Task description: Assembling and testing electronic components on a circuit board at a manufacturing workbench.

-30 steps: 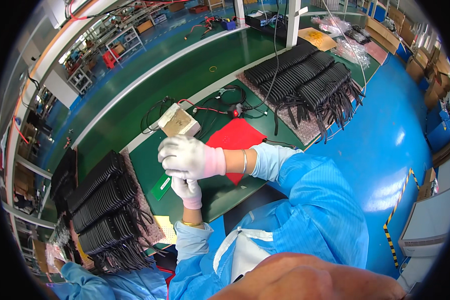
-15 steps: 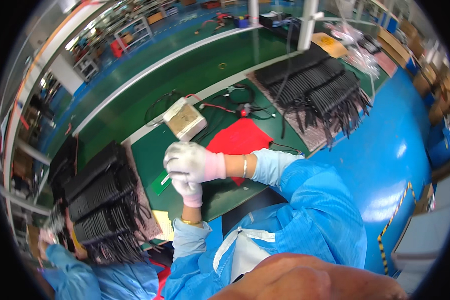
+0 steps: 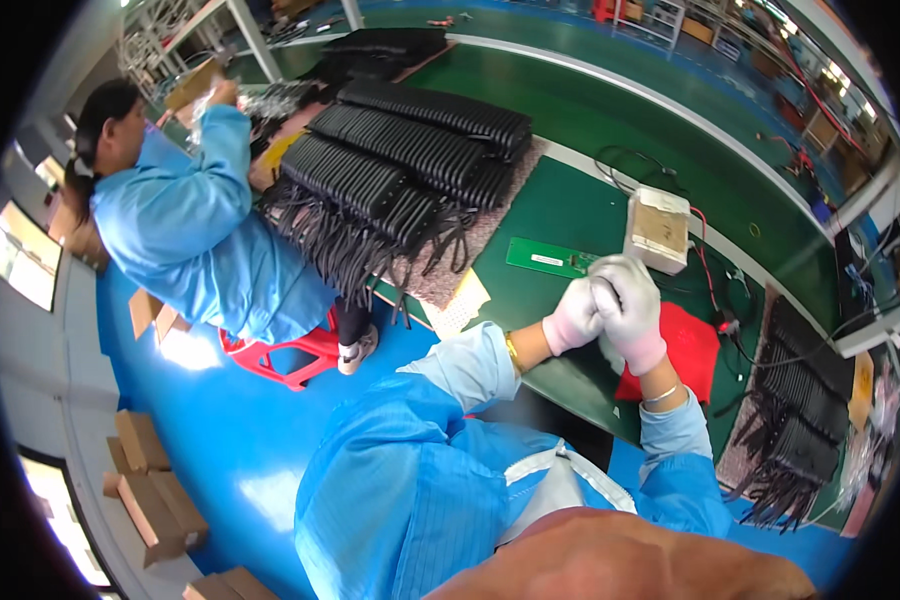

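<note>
My left hand [image 3: 575,318] and my right hand [image 3: 632,308], both in white knit gloves, are pressed together over the green table [image 3: 560,375]. The fingers of both are closed, the right ones folded over the left. Anything between them is hidden. Just beyond the hands lies a flat green strip [image 3: 530,254] with a white label, its near end close to my fingers. A worn white box [image 3: 660,235] stands behind them. A red cloth [image 3: 690,350] is spread to the right, partly behind my right hand.
Rows of black corded units [image 3: 400,165] fill a speckled mat [image 3: 470,265] on the left. More black units [image 3: 795,400] lie at the right, past cables with a red connector [image 3: 727,327]. A co-worker [image 3: 205,220] in blue sits at the left on a red stool [image 3: 290,355].
The view has swung left, bringing the co-worker and the left rows of units further in. My hands stay together; more of the green strip shows.
</note>
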A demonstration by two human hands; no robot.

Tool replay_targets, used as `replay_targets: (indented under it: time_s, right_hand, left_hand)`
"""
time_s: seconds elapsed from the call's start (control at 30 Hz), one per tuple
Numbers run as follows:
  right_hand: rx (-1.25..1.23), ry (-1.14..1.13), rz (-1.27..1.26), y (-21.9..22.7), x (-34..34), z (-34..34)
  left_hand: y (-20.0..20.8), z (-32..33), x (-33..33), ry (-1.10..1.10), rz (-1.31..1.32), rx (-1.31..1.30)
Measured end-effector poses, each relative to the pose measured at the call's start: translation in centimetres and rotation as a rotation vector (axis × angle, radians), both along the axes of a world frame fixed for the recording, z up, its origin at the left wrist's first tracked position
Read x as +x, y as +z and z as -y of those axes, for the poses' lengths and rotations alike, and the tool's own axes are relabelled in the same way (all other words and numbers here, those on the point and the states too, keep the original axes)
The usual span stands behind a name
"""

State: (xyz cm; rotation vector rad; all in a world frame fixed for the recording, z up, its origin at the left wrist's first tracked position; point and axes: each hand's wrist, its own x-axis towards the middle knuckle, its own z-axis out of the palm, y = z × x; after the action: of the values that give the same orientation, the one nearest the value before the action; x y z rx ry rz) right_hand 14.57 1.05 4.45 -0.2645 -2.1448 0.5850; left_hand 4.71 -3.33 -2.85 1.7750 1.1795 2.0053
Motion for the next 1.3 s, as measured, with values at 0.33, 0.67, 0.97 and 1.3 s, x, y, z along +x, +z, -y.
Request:
replay_targets:
  time_s: [0.33, 0.67, 0.97, 1.3]
  right_hand:
    - [-0.022, 0.018, 0.091, 0.6, -0.3, -0.6]
    - [-0.051, 0.005, 0.078, 0.2, 0.0, -0.8]
    - [-0.078, 0.010, 0.064, -0.1, 0.1, -0.8]
    - [-0.091, 0.006, 0.059, -0.1, 0.1, -0.9]
  left_hand:
    - [-0.8, -0.2, -0.3, -0.015, 0.026, -0.007]
    - [-0.2, 0.2, 0.2, -0.087, 0.067, -0.080]
    - [-0.5, 0.1, 0.3, -0.077, 0.079, -0.106]
    - [-0.8, 0.0, 0.2, -0.093, 0.088, -0.132]
